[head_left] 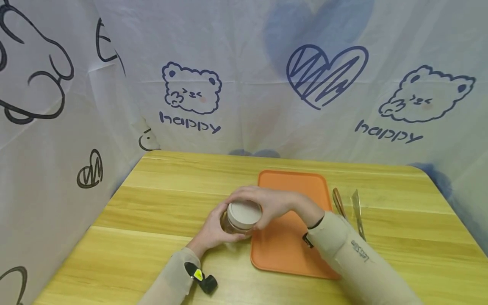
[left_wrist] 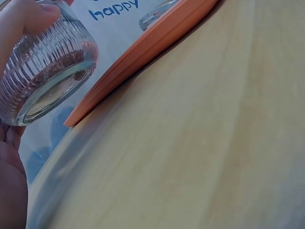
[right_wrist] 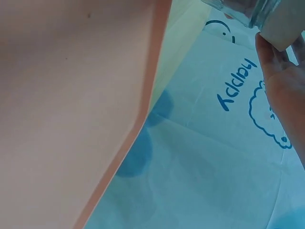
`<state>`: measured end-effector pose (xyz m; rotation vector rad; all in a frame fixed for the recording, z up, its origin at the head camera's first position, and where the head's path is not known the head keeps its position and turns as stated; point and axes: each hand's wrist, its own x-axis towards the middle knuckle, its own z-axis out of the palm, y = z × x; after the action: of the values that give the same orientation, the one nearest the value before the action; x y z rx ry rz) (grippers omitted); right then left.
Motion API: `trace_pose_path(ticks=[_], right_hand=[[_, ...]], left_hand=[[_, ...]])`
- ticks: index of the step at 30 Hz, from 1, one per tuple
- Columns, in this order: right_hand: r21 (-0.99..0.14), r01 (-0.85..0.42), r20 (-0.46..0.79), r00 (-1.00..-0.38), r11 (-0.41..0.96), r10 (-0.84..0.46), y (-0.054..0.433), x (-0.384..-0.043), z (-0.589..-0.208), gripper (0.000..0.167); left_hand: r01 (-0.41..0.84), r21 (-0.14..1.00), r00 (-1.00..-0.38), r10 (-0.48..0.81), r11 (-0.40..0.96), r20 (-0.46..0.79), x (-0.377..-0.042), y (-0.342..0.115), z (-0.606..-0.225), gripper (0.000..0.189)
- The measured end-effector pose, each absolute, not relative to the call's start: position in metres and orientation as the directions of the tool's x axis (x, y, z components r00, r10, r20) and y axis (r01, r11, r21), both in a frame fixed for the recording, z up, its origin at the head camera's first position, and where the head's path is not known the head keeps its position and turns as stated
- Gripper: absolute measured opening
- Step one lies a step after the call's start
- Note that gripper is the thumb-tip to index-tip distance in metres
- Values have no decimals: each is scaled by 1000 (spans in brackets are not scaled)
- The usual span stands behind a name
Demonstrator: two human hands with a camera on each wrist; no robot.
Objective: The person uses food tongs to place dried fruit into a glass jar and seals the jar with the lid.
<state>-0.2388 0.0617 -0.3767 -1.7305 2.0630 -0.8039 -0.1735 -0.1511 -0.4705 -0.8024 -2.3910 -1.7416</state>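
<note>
A ribbed clear glass jar (left_wrist: 52,62) with reddish-brown bits low inside is held over the table's left-middle part, beside the orange tray. Its white lid (head_left: 245,212) sits on top. My left hand (head_left: 214,228) grips the glass body from the left, thumb toward me. From above and the right, my right hand (head_left: 267,203) grips the lid round its rim. In the right wrist view the right hand's fingers (right_wrist: 267,52) touch the lid's side. In the left wrist view the jar's base is tilted and shows clear of the tabletop.
An orange tray (head_left: 291,254) lies under my right forearm. To its right are a wooden-handled utensil (head_left: 338,201) and a thin, shiny utensil (head_left: 358,212), both partly hidden by the sleeve. Printed cloth (head_left: 244,106) hangs behind the wooden table (head_left: 152,254).
</note>
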Motion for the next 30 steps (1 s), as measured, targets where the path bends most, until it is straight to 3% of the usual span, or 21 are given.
trace_pose_path(ticks=[7,10,19,24,30], right_hand=[[-599,-800,126,-133,31,-983,60,-240,-374,79],[-611,-791,109,-140,45,-984,61,-240,-373,81],[-608,-771,97,-306,187,-947,63,-233,-382,83],[-620,-753,153,-391,220,-907,64,-228,-389,85],[-649,-722,224,-484,241,-846,60,-224,-399,86]], left_hand=[[466,867,-837,405,176,368,-165,-149,-452,83],[460,873,-836,411,163,364,-165,-149,-451,82],[447,886,-841,392,118,372,-165,-149,-453,83],[448,890,-847,360,88,391,-166,-148,-452,88],[448,881,-872,291,152,394,-164,-148,-449,82]])
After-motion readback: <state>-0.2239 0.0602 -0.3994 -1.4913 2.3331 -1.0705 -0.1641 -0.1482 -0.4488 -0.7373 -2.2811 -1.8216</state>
